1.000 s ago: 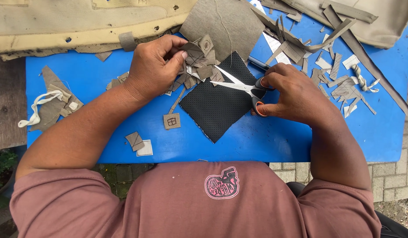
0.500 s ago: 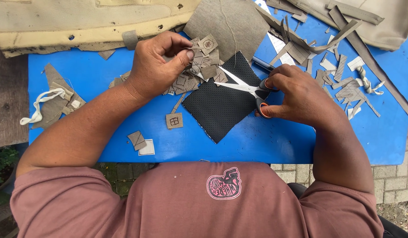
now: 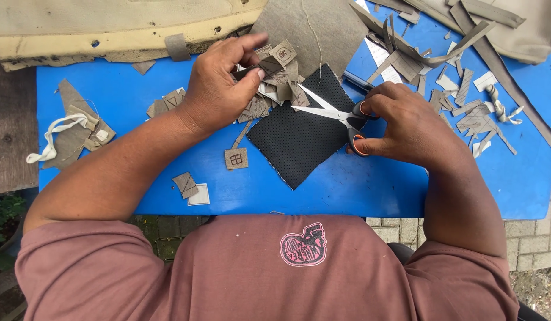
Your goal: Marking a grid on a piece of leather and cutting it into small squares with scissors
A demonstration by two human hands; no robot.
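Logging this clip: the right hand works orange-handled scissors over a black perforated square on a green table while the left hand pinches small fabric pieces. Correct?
Not quite: the table is blue, as the head view shows. The right hand does work the orange-handled scissors over the black perforated square, and the left hand pinches small fabric pieces.

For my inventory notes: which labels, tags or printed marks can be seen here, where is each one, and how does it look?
Small label patch: on the blue table, left of the black perforated sheet; square, tan, dark window-like mark.
Label patch: beside the left hand fingertips; square, tan, round dark mark.
Shirt print: chest of the brown shirt; rounded, pink and black.
White paper slip: above the right hand; marks unclear.
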